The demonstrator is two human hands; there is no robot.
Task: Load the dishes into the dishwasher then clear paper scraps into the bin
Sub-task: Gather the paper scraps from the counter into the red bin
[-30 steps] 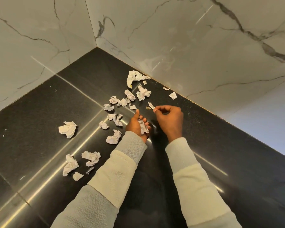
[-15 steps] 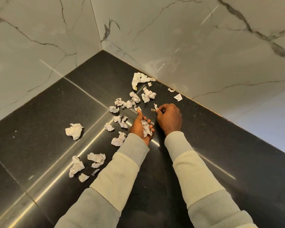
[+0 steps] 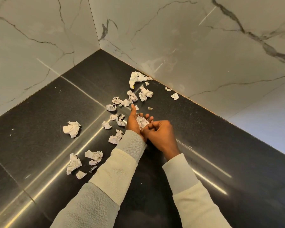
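Note:
Several crumpled white paper scraps lie scattered on the black countertop (image 3: 220, 153). My left hand (image 3: 133, 123) is palm up with its thumb stretched out, and cups a small heap of collected scraps (image 3: 141, 121) in its curled fingers. My right hand (image 3: 160, 134) hovers right over that palm, fingertips pinched together at the heap's near edge, apparently on a tiny scrap that is mostly hidden. Loose scraps lie left of the hands (image 3: 116, 137), further left (image 3: 72, 129), near my left sleeve (image 3: 94, 155), and toward the corner (image 3: 145, 93). No dishwasher or bin is in view.
Marble walls (image 3: 187, 38) meet in a corner behind the counter. A long torn paper piece (image 3: 136, 78) lies close to the back wall, and two small scraps (image 3: 174, 96) sit along the right wall's base. A tiny fragment (image 3: 150, 108) lies just beyond my fingers.
My right hand pinched a small scrap beyond my left hand, then drew back toward me and now sits over the left palm. The left hand stayed in place, still cupping its scraps.

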